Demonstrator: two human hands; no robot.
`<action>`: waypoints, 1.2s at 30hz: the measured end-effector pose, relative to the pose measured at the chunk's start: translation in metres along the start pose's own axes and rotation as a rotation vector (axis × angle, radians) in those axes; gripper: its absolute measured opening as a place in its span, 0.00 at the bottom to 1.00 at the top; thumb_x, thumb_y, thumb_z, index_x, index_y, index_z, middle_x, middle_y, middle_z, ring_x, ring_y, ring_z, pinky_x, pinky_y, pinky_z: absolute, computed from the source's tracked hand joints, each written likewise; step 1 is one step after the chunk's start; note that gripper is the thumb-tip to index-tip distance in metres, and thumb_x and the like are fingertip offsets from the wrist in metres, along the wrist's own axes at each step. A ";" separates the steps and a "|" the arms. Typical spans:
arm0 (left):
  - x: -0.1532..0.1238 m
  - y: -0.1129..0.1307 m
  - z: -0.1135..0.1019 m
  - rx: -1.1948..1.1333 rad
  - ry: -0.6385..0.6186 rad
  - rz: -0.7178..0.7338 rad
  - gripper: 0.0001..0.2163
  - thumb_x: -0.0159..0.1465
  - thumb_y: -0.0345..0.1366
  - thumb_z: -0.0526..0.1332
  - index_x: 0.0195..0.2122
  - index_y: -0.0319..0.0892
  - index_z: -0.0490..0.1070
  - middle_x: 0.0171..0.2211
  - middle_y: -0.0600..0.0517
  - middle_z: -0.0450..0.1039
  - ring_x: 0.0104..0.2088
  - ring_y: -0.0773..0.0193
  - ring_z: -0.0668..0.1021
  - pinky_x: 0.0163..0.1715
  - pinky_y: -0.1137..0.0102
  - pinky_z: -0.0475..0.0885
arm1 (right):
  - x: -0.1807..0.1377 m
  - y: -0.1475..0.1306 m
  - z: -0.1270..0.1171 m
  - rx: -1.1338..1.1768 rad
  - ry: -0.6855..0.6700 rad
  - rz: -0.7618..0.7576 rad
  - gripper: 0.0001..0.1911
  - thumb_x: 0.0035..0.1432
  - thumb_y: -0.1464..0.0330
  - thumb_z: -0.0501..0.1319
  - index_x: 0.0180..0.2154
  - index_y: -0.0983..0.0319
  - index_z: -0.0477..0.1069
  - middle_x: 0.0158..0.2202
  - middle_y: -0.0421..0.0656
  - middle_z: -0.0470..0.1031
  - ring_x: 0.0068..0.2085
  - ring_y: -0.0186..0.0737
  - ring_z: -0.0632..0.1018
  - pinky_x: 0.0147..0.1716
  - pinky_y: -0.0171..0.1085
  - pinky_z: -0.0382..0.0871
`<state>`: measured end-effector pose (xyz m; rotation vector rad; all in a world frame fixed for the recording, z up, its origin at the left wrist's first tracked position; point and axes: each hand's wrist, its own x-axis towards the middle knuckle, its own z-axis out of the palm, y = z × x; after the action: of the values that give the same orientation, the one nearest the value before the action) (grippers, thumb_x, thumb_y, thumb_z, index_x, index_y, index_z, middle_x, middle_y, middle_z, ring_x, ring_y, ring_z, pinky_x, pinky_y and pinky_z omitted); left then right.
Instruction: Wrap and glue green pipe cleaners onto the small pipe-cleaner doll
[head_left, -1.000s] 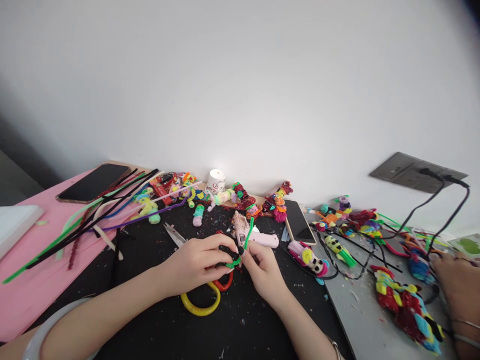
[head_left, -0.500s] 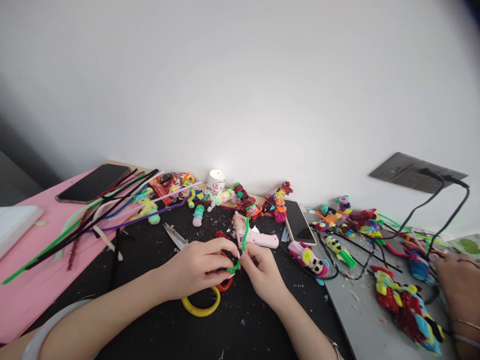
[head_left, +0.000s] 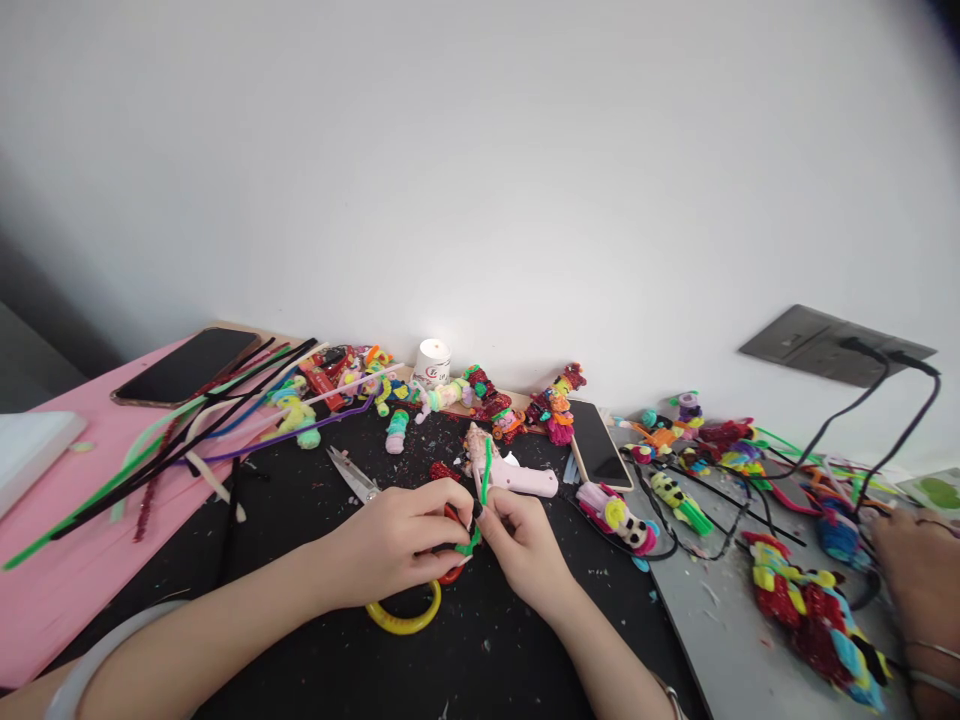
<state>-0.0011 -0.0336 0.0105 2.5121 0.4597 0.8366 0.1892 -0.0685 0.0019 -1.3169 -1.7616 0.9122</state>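
Note:
Over a black mat point(head_left: 300, 500), my left hand point(head_left: 390, 540) is closed around a small red and black pipe-cleaner piece point(head_left: 452, 520). My right hand point(head_left: 525, 545) pinches a green pipe cleaner point(head_left: 485, 472) whose free end sticks up between the two hands and whose lower end curls around the piece. A yellow ring point(head_left: 405, 615) and a red ring point(head_left: 452, 574) lie under my left hand. A pink glue gun point(head_left: 521, 480) rests just behind my fingers.
Small scissors point(head_left: 352, 473), loose pipe cleaners point(head_left: 172, 440) on a pink sheet, a phone point(head_left: 187, 365) at left and another phone point(head_left: 596, 443), finished figures point(head_left: 551, 405), a white cup point(head_left: 432, 362), cables point(head_left: 847, 420) and another person's hand point(head_left: 919, 570) at right.
My hands have drawn slightly nearer and lower. The green pipe cleaner's free end has swung from leaning right to standing nearly upright as it wraps round the piece.

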 end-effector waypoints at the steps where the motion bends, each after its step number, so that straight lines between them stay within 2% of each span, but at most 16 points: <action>1: 0.000 0.000 0.000 0.001 -0.003 0.000 0.04 0.62 0.29 0.58 0.33 0.39 0.73 0.38 0.48 0.70 0.30 0.70 0.73 0.31 0.76 0.67 | 0.000 0.000 0.000 0.001 -0.002 0.000 0.17 0.61 0.66 0.52 0.20 0.60 0.52 0.19 0.33 0.52 0.23 0.30 0.55 0.21 0.32 0.48; 6: -0.001 0.000 0.002 0.003 -0.006 -0.017 0.04 0.62 0.29 0.58 0.34 0.40 0.73 0.39 0.48 0.71 0.31 0.69 0.73 0.32 0.75 0.68 | 0.000 0.000 0.000 -0.005 -0.008 0.000 0.17 0.61 0.66 0.52 0.20 0.61 0.53 0.19 0.34 0.52 0.22 0.30 0.55 0.21 0.32 0.49; 9: -0.001 -0.001 0.003 -0.040 0.018 -0.075 0.06 0.63 0.30 0.57 0.37 0.41 0.74 0.40 0.48 0.71 0.34 0.67 0.74 0.36 0.74 0.69 | 0.001 -0.001 -0.003 -0.014 0.039 -0.013 0.17 0.61 0.65 0.52 0.20 0.60 0.53 0.19 0.34 0.53 0.22 0.30 0.56 0.21 0.32 0.49; 12: 0.002 -0.002 0.001 -0.161 0.040 -0.208 0.08 0.63 0.31 0.57 0.42 0.42 0.73 0.45 0.47 0.70 0.32 0.69 0.74 0.36 0.73 0.70 | 0.001 0.001 -0.006 -0.043 0.115 -0.020 0.18 0.61 0.64 0.52 0.20 0.60 0.53 0.19 0.33 0.52 0.22 0.31 0.56 0.22 0.32 0.49; 15: 0.006 -0.001 -0.001 -0.302 0.039 -0.392 0.11 0.61 0.33 0.59 0.45 0.42 0.72 0.47 0.47 0.71 0.24 0.73 0.72 0.27 0.75 0.70 | 0.002 0.003 -0.008 -0.065 0.145 -0.013 0.18 0.61 0.64 0.51 0.20 0.60 0.53 0.19 0.34 0.52 0.22 0.31 0.56 0.21 0.32 0.49; 18: 0.009 0.001 -0.001 -0.428 0.002 -0.552 0.13 0.60 0.35 0.60 0.46 0.42 0.72 0.39 0.50 0.75 0.22 0.72 0.73 0.24 0.75 0.69 | 0.002 0.004 -0.009 -0.085 0.139 -0.023 0.18 0.61 0.64 0.51 0.20 0.60 0.54 0.19 0.34 0.53 0.22 0.31 0.57 0.22 0.32 0.50; 21: 0.011 0.002 0.000 -0.580 -0.016 -0.648 0.12 0.61 0.36 0.58 0.45 0.41 0.71 0.32 0.53 0.75 0.19 0.71 0.74 0.22 0.75 0.69 | 0.002 0.001 -0.008 -0.103 0.130 -0.048 0.17 0.61 0.64 0.51 0.20 0.61 0.55 0.19 0.34 0.54 0.22 0.32 0.58 0.22 0.32 0.51; 25: 0.011 0.001 0.002 -0.668 -0.014 -0.704 0.10 0.60 0.37 0.58 0.40 0.40 0.73 0.18 0.58 0.69 0.17 0.70 0.72 0.21 0.75 0.66 | 0.002 -0.002 -0.008 -0.119 0.133 -0.074 0.17 0.61 0.65 0.52 0.20 0.60 0.54 0.19 0.34 0.55 0.22 0.32 0.59 0.22 0.32 0.51; 28: 0.011 0.000 0.002 -0.700 -0.034 -0.726 0.10 0.60 0.39 0.59 0.39 0.40 0.73 0.14 0.59 0.65 0.17 0.69 0.71 0.20 0.75 0.64 | 0.002 -0.002 -0.008 -0.129 0.139 -0.083 0.17 0.61 0.65 0.52 0.20 0.60 0.54 0.18 0.34 0.54 0.22 0.31 0.59 0.22 0.32 0.51; 31: 0.011 -0.002 0.003 -0.729 -0.053 -0.738 0.11 0.60 0.40 0.59 0.39 0.40 0.73 0.15 0.58 0.66 0.17 0.69 0.70 0.19 0.75 0.62 | 0.001 -0.002 -0.008 -0.137 0.146 -0.086 0.17 0.61 0.66 0.52 0.21 0.60 0.54 0.18 0.34 0.54 0.22 0.32 0.59 0.22 0.32 0.51; 36: 0.010 -0.004 0.004 -0.801 -0.047 -0.742 0.11 0.59 0.38 0.60 0.41 0.41 0.72 0.28 0.55 0.71 0.19 0.71 0.72 0.20 0.74 0.64 | 0.001 -0.001 -0.009 -0.148 0.150 -0.081 0.17 0.61 0.66 0.52 0.21 0.60 0.55 0.19 0.35 0.55 0.22 0.32 0.59 0.23 0.32 0.52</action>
<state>0.0081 -0.0273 0.0102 1.4548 0.7794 0.5066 0.1964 -0.0665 0.0078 -1.3593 -1.7783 0.6315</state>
